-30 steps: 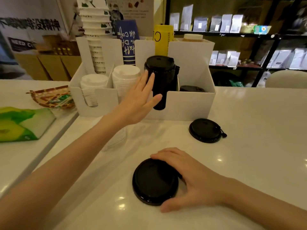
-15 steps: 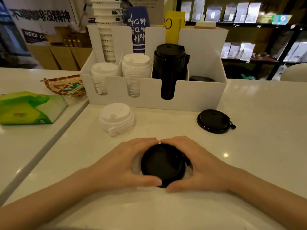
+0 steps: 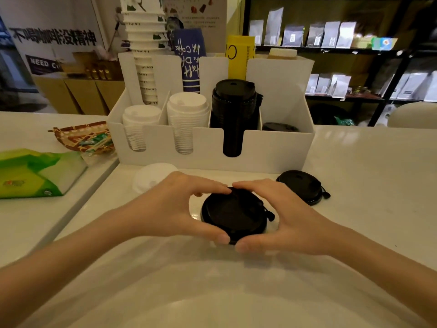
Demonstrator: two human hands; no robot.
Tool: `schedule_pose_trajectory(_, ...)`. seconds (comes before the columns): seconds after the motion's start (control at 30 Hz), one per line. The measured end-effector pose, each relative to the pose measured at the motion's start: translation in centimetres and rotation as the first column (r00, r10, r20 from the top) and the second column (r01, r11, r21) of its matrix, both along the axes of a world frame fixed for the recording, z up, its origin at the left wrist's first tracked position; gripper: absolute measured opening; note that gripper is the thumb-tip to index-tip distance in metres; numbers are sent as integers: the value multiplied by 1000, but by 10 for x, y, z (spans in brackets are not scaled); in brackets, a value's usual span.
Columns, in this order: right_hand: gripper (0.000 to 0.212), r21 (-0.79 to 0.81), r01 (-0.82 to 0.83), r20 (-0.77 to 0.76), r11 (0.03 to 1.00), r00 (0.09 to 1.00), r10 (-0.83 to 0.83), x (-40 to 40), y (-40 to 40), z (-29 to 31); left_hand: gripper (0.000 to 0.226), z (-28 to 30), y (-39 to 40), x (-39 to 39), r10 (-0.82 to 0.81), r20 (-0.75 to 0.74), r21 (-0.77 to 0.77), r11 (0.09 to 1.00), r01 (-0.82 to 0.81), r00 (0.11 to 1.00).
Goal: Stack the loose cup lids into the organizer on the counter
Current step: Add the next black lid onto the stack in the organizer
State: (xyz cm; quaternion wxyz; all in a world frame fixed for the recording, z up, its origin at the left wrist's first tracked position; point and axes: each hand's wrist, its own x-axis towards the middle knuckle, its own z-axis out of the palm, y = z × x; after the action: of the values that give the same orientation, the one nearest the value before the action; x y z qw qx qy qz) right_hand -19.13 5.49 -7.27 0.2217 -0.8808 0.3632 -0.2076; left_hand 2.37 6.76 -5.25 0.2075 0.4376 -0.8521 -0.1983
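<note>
My left hand (image 3: 175, 209) and right hand (image 3: 283, 218) clamped around a black lid stack (image 3: 234, 215) on the near counter (image 3: 366, 166), another black lid (image 3: 301, 187) far right, white lids (image 3: 151, 177) far left, organizer (image 3: 272, 150) beyond

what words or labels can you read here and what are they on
"NEED C", cut off: dark sign at far left.
"coffee": blue cup sleeves behind the organizer.
"C": yellow sleeves.
Chinese characters, mirrored: wall poster.
Too small or blurred: white paper cups, green packet, shelf pouches.
</note>
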Motion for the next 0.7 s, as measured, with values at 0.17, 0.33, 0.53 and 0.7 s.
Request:
schedule_pose_trajectory(0.17,72,-19,35,81,999,996,-33,-4,-24,39,71,47,-31,-8,-15,19,9,1000,15,1000)
schedule_pose_trajectory(0.33,85,-35,138,233,990,964,-126,-11,-52,73,71,85,-59,-13,-23,-94,-79,997,15,995)
schedule_pose_trajectory(0.53,78,-126,227,390,966,906,-162,-9,-96,93,60,105,-97,-15,-8,-260,-139,990,-29,966)
schedule_pose_trajectory(0.7,76,-122,295,532,948,826,-189,-1,-129,87,50,96,-129,-15,43,-435,-120,987,-105,900)
